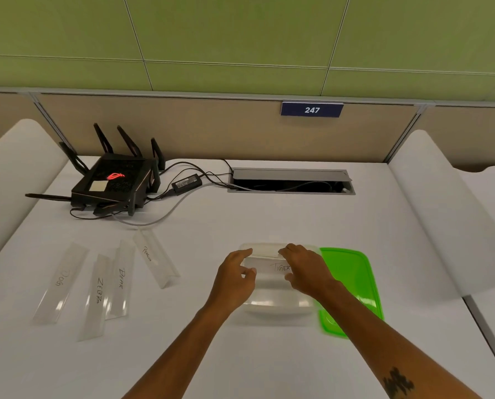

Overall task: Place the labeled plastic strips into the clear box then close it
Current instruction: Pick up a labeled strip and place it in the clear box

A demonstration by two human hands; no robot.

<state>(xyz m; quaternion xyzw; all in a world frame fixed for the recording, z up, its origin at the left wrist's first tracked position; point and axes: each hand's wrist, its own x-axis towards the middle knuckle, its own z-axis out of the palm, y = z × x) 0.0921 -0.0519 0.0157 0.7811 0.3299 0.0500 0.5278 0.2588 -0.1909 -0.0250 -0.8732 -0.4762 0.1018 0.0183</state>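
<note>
A strip marked TIGER (279, 267) was held over the open clear box (275, 308), which stood toward the near right part of the worktop (240, 220). The left hand (234, 280) was set at the strip's left end and the right hand (308, 270) at its right end, the fingers of both narrowed around it, though the exact contact was partly hidden by the hands themselves. The green lid (352, 283) lay just beside the box on its right, partly tucked under the right forearm. Four more strips were left flat nearer the left edge: DOG (63, 279), ZEBRA (96, 295), BEAR (121, 279) and PENGUIN (151, 256). The step was judged to be best done by keeping the strip level and lined up with the box's long side, so that both ends would clear the rim together. It should be lowered flat to the bottom, so that room would be left for the other four and the lid could be seated fully afterward.
</note>
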